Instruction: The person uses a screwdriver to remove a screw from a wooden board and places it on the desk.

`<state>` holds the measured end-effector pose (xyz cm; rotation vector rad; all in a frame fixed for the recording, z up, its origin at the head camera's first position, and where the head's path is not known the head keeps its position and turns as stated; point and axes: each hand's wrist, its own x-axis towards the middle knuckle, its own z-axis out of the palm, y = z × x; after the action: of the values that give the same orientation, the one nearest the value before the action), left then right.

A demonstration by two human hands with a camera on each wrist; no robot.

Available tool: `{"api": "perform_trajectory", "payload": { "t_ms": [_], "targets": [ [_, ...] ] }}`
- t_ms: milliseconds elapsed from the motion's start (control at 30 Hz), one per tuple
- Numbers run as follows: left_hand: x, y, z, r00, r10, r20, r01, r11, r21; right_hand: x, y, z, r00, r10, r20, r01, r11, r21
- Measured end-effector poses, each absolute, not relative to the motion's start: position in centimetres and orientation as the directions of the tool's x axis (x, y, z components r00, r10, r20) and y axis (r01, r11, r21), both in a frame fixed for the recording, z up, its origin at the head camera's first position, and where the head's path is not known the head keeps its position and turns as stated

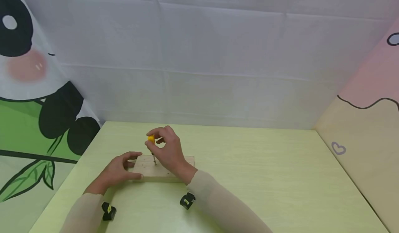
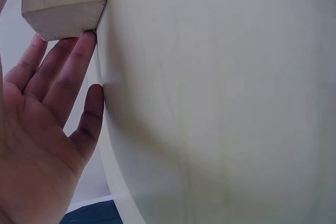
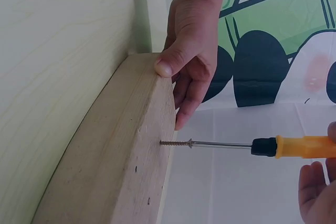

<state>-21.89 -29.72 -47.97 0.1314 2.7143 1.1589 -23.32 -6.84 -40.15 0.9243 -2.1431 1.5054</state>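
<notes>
A pale wooden block (image 1: 160,179) lies flat on the table. My left hand (image 1: 116,170) holds its left end, thumb at the near edge and fingers toward the far side; the left wrist view shows fingertips against the block's end (image 2: 68,19). Above the block, my right hand (image 1: 169,150) pinches the yellow handle of a screwdriver (image 3: 302,146) between thumb and fingers. The screwdriver stands nearly upright, its metal shaft meeting the head of a screw (image 3: 176,143). The screw's point is in the block's top face, with most of its thread showing.
Small dark holes or marks (image 3: 136,169) dot the block's top. The light wood-grain table (image 1: 265,177) extends to the right. A white cloth (image 1: 218,53) hangs behind, with printed cartoon panels at both sides. Each wrist carries a small black camera (image 1: 187,200).
</notes>
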Motion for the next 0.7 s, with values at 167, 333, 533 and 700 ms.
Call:
{"api": "perform_trajectory", "payload": {
  "t_ms": [167,333,533,700],
  "targets": [
    [-22.03,-29.87,-48.29,-0.98,0.149,-0.135,0.005,0.689,0.725,-23.36,-6.88,-39.93,-0.723,-0.286,0.629,-0.689,0.228,-0.688],
    [-22.11,-29.96,-48.41,-0.98,0.14,-0.138,-0.005,0.685,0.729,-23.39,-6.94,-39.97,-0.72,-0.295,0.628,-0.69,0.207,-0.694],
    [-21.98,-29.8,-48.14,-0.978,0.148,-0.145,-0.004,0.688,0.726,-23.33,-7.12,-40.22,-0.736,-0.285,0.614,-0.673,0.204,-0.711],
    [-21.86,-29.75,-48.04,-0.978,0.151,-0.145,-0.003,0.685,0.729,-23.29,-7.12,-40.19,-0.741,-0.287,0.607,-0.668,0.222,-0.711]
  ]
}}
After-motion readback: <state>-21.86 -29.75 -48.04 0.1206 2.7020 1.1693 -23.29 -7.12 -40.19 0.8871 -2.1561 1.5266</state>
